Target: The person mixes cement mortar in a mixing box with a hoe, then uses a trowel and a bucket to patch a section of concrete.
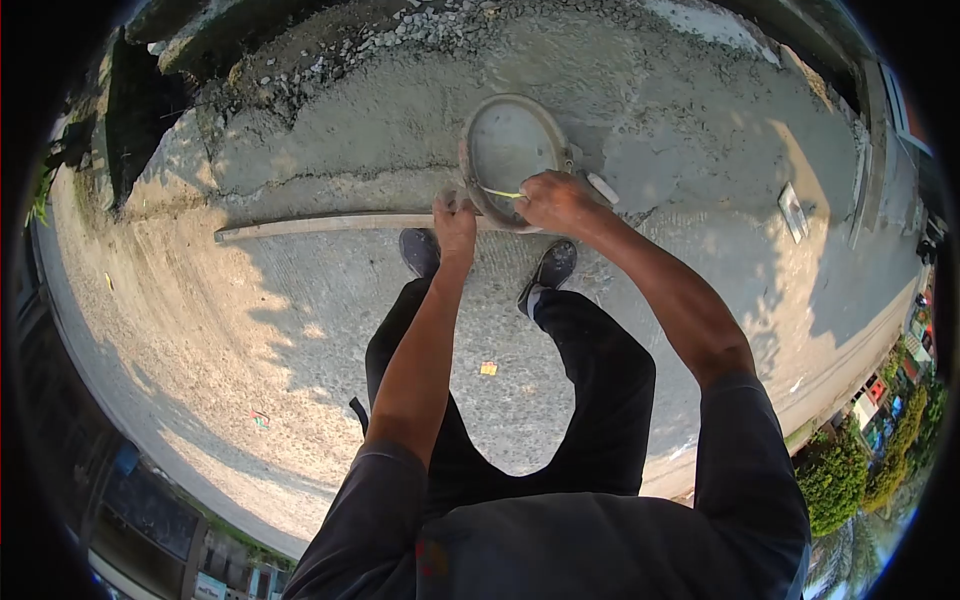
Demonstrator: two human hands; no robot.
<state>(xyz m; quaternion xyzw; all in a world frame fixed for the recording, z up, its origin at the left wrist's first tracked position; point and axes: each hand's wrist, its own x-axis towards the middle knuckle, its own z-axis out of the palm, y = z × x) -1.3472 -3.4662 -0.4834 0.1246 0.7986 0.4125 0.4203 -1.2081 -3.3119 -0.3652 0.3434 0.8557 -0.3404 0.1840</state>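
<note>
My left hand [455,228] is closed over a long, narrow, straight board [330,227], which lies across the ground in front of my shoes. Its fingertips curl over the board's far side, beside a round bucket-like container [467,150] with a thick, cement-coloured rim. Over the near right rim, my right hand [553,200] is closed on a thin yellow strip [502,193] that stretches left across the container's opening. The strip's far end, near my left hand, is hard to make out. Just right of my right hand lies a small pale block-like object [603,188].
Wet-looking grey concrete [690,160] spreads beyond the board, with loose gravel [400,35] at the far edge. A flat rectangular trowel-like tool [793,212] lies to the right. Between my feet and body is a small yellow scrap [488,369] on rough pavement.
</note>
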